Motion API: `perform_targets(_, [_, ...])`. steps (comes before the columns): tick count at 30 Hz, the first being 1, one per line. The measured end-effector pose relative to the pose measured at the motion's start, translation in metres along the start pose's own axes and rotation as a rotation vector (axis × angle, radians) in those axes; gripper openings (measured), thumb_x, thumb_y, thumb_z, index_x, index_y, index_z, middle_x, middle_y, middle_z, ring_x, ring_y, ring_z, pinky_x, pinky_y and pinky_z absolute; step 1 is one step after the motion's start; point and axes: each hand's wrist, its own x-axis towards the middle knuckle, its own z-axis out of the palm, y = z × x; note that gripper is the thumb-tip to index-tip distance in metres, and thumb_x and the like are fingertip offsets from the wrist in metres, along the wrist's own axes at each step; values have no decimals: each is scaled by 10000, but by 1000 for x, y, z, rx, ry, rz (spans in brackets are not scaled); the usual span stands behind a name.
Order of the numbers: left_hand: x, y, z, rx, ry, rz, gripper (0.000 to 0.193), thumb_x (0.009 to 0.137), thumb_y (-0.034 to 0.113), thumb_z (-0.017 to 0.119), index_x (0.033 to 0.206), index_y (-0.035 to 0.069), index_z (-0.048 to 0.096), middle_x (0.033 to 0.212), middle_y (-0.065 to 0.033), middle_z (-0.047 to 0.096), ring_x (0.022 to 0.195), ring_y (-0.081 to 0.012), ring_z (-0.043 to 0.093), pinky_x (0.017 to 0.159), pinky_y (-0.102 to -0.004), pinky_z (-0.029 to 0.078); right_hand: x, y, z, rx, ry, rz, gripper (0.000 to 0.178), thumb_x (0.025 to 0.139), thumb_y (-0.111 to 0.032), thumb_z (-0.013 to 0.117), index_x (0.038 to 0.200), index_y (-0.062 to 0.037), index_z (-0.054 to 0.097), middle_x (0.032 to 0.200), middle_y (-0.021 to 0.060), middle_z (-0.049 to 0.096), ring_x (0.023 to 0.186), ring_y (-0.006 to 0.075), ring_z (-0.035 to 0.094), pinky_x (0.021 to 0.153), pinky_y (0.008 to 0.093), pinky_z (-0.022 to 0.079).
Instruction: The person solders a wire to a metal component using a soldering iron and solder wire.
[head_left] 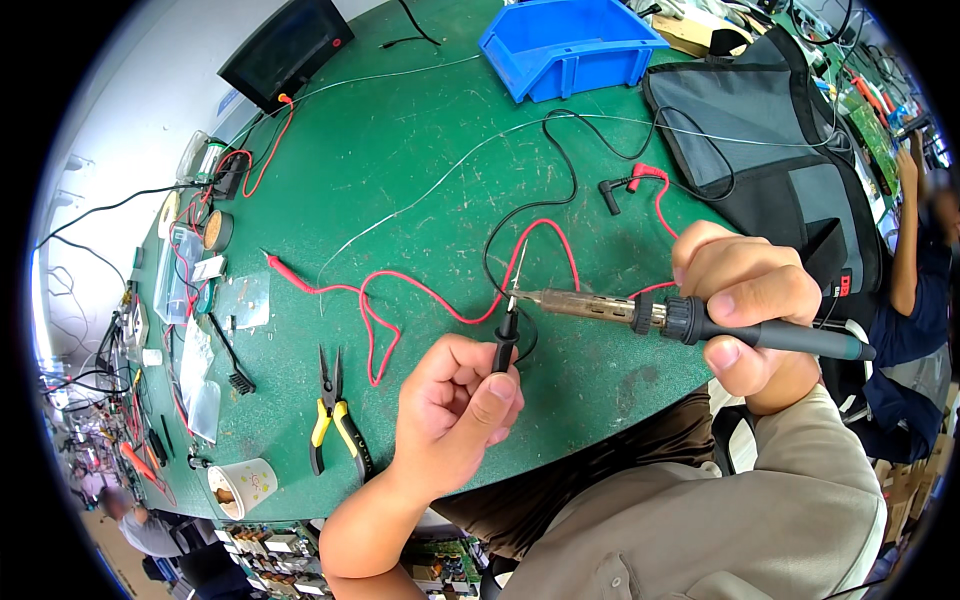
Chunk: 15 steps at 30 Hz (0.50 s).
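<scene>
My left hand is closed around a black test probe, which points up and away from me. In my right hand is a soldering iron with a dark grey handle, held almost level. Its tip meets or nearly meets the probe's metal end; I cannot tell if they touch. A thin bright strand rises from that spot. Behind the probe, a red test lead winds over the green table, ending in a red probe at the left. Red plug and black plug lie beyond my hands.
Long-nose pliers and a paper cup are on the table at left, near a small black brush. Farther off stand a blue bin, a dark screen and a grey-black tool bag. People sit at both sides.
</scene>
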Motion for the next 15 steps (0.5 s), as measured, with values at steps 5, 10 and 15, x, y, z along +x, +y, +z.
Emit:
perform_targets(5, [0, 0, 0, -7, -10, 5, 124, 964, 73, 527, 1066, 14, 488, 765, -38, 555, 578, -55, 455, 492, -196, 367, -1, 0, 1, 20, -21, 0, 212, 743, -51, 704, 890, 25, 572, 694, 83, 571, 526, 184, 529, 516, 345, 426])
perform_targets(10, [0, -1, -1, -14, -11, 4, 126, 967, 76, 522, 1069, 11, 487, 764, -39, 554, 576, -55, 451, 491, -196, 365, -1, 0, 1, 13, -21, -5, 212, 748, -63, 707, 890, 19, 572, 696, 84, 578, 517, 185, 531, 515, 347, 430])
perform_targets(15, [0, 0, -1, -28, -19, 3, 133, 968, 76, 520, 1077, 8, 489, 766, -40, 552, 575, -58, 447, 489, -198, 362, 0, 0, 1, 6, -14, -7, 210, 749, -59, 704, 891, 21, 571, 688, 82, 577, 513, 183, 528, 516, 349, 431])
